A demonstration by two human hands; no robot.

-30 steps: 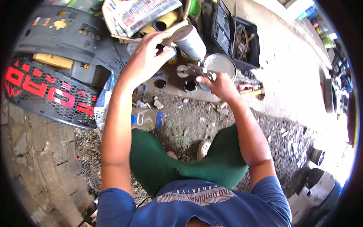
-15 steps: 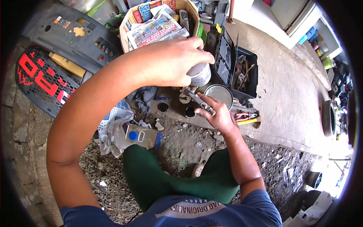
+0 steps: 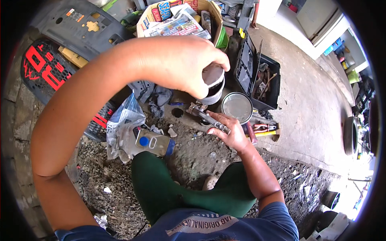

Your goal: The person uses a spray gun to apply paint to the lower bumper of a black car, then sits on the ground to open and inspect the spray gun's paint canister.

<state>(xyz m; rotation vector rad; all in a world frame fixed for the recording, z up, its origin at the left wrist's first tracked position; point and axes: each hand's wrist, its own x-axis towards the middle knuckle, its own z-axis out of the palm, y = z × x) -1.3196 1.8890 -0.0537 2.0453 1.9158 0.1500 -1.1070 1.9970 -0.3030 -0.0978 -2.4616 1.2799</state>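
My left hand [image 3: 197,66] reaches across from the left, its fingers closed on the rim of a round grey lid [image 3: 214,75]. The lid is tilted above a grey cup [image 3: 217,95], whose dark inside shows below it. My right hand [image 3: 229,132] grips a silver metal tool that looks like a spray gun [image 3: 211,120]. The gun's head lies just below the cup; I cannot tell whether they are joined. A large round tin [image 3: 237,107] with a pale lid stands right of the cup. A small dark round pot [image 3: 178,113] sits on the ground to the left.
A carton [image 3: 175,30] with newspapers stands at the back, beside an open black toolbox [image 3: 268,88]. Pliers [image 3: 265,127] and a yellow-handled hammer [image 3: 263,133] lie right. A clear jug with a blue cap [image 3: 155,144] and black-and-red panel [image 3: 44,66] are left.
My left hand has tilted the lid, and the cup's dark inside now shows. The right hand keeps its grip on the gun. The whole view has shifted slightly.
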